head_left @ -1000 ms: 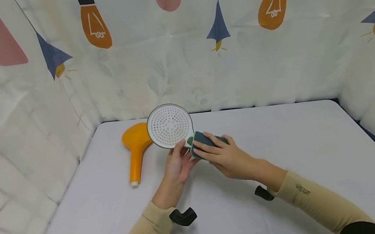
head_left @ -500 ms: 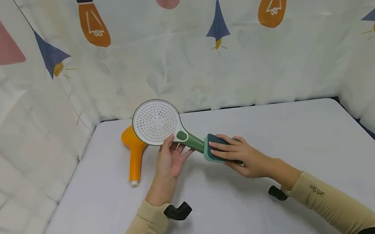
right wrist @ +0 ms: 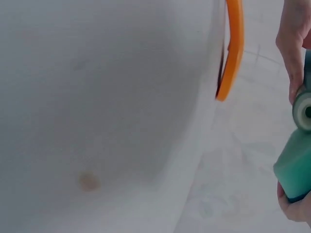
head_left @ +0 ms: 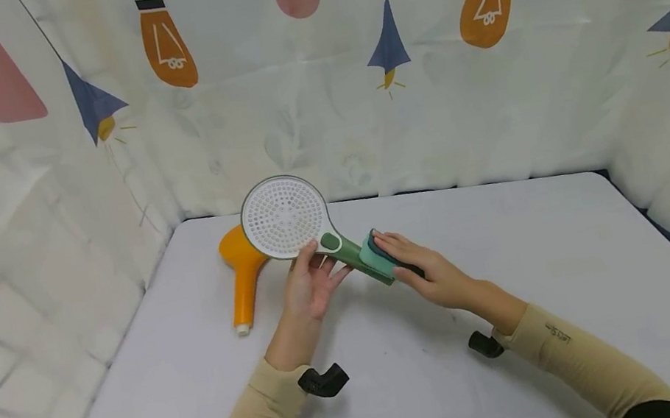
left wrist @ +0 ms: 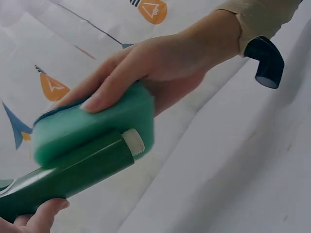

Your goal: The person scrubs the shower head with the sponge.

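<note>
My left hand [head_left: 310, 288] grips a shower head near its neck, lifted above the table. The shower head [head_left: 285, 216] has a round white nozzle face turned toward the head camera and a green handle [left wrist: 82, 167] slanting down to the right. At the handle's end a pale threaded tip [left wrist: 133, 141] shows in the left wrist view. My right hand [head_left: 430, 271] holds a green sponge [left wrist: 97, 126] with a dark pad on its back. The sponge lies against the handle's side near that end, with my thumb along its edge.
An orange shower head [head_left: 244, 273] lies on the white table [head_left: 503, 246] at the back left, partly behind the held one. Printed fabric walls [head_left: 318, 115] rise behind the table and at both sides.
The sponge has gone from the neck down along the handle to its lower end, and it now tilts on edge. The held shower head has shifted slightly left and up.
</note>
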The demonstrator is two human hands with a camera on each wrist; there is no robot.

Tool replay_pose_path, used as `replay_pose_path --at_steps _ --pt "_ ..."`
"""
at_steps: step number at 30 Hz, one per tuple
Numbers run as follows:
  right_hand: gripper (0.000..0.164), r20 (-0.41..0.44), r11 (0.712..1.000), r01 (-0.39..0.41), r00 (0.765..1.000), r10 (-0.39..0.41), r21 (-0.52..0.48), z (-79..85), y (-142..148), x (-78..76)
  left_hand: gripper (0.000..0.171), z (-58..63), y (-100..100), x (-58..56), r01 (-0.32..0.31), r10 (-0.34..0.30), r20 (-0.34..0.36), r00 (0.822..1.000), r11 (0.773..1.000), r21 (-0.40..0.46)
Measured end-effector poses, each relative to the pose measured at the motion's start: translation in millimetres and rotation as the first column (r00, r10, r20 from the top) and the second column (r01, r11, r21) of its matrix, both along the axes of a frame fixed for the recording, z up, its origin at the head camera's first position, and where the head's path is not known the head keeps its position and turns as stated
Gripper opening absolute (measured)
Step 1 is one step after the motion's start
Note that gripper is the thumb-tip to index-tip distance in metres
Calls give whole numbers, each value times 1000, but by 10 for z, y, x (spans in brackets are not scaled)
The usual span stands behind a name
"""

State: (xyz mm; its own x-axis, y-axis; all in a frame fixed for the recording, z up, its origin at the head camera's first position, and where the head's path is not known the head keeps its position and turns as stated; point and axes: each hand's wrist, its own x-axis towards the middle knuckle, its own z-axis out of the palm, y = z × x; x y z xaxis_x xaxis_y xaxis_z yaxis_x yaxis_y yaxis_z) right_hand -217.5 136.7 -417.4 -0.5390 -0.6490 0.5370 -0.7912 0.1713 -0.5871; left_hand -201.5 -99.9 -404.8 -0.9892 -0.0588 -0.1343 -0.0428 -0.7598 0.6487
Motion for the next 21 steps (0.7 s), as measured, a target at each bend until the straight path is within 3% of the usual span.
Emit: replay_pose_path --at_steps 3,7,11,15,21 --pt "56 11 1000 31 999 -31 -1 55 -116 -30 24 -7 97 33 40 -41 -25 999 998 -55" --pt "58 -150 994 94 985 -84 63 110 -233 -47 37 -8 193 57 35 -40 -44 998 994 -107" --pt "59 -385 969 159 920 -75 190 154 -236 -22 41 -5 213 52 -13 9 -31 999 994 -109" --pt "55 -490 947 152 871 6 281 170 -120 -17 32 -7 177 27 -48 50 12 999 995 -91" --pt "47 -443 960 81 895 49 269 137 126 -2 31 -4 101 -2 -65 67 17 998 993 -103"
